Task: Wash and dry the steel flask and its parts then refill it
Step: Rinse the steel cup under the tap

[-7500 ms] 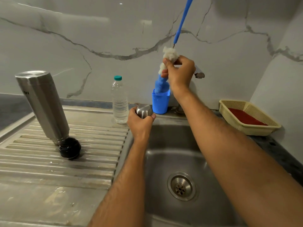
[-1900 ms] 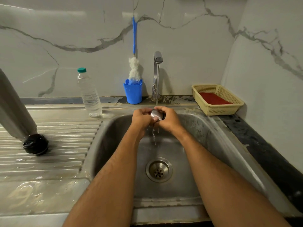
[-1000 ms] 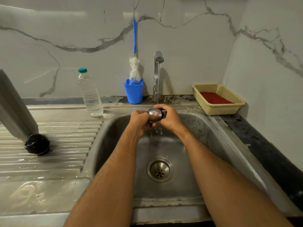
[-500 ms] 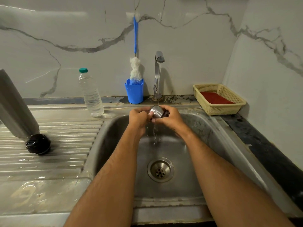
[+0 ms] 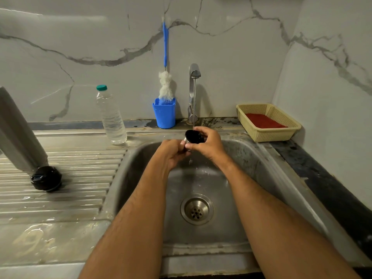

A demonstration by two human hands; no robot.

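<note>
While held under the thin stream (image 5: pixel 194 101) from the tap (image 5: pixel 193 77), flask cap (image 5: pixel 194 136) tilted with dark open mouth facing up and back toward the spout, steel shell facing down toward the sink basin (image 5: pixel 251 158). Right hand (image 5: pixel 207 143) wrapped around cap from the right side, clamped on it; left hand (image 5: pixel 172 151) closed against the lower left edge, fingertips touching the steel rim. Hands together, no gap between. Cap axis leaning away from the wearer, so water enters the hollow directly. Right hand nearer and carrying the load; probable next move a rotation or tip-out over the drain (image 5: pixel 196 209). Steel flask body (image 5: pixel 18 131) inverted on the ribbed drainboard (image 5: pixel 80 178), leaning, well apart to the left, black stopper (image 5: pixel 46 178) touching its lower end. Water bottle (image 5: pixel 110 115) standing beside the basin for refill.
</note>
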